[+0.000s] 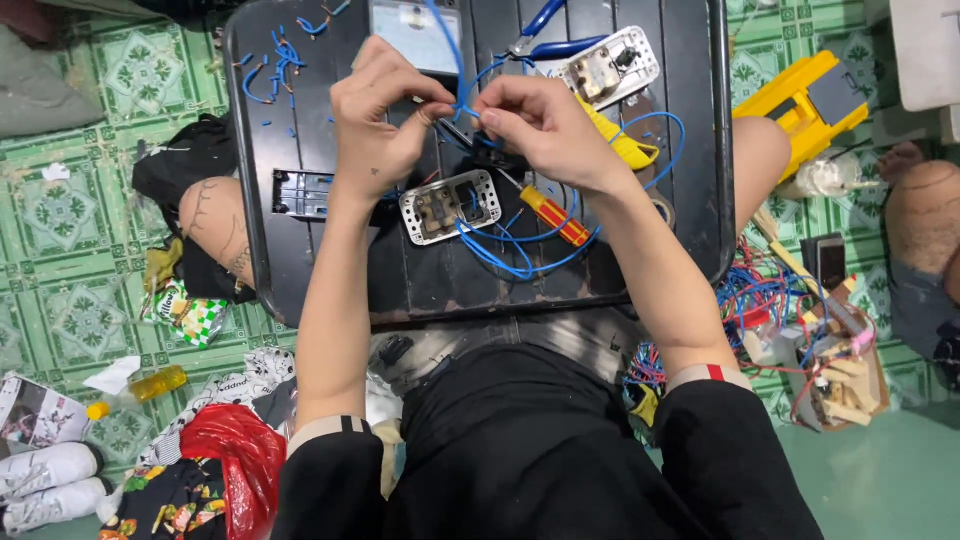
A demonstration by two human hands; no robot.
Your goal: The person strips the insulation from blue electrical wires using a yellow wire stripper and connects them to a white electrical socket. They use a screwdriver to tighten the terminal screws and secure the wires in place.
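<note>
Person sits on floor with a black tray (300, 120) across the lap; everything below placed relative to the tray. Left hand (378, 125) and right hand (540, 125) meet over the tray's upper middle, both pinched shut on a thin blue wire (458, 75) that runs up from the fingers toward the tray's far edge; fingertips of both hands nearly touching, small dark part between them, too small to tell what. Just below the hands, at tray centre, a switch module (450, 205) in a silver frame lies flat, with a loop of blue wire curling around its near side. A screwdriver (550, 215) with red-and-yellow handle lies tilted just right of the module, under the right wrist. Second silver module (610, 68) sits at the tray's upper right, blue-handled pliers (545, 35) just beside it at the far edge. Yellow tool (625, 145), partly hidden by the right hand, right of centre. Short blue wire scraps (270, 65) scattered at the tray's upper left. Dark plate (302, 193) near the left edge, beside the left wrist. Off the tray: yellow box (800, 100) on the tiled floor to the right, tangle of wires (770, 300) to the lower right, red bag (235, 450) to the lower left.
</note>
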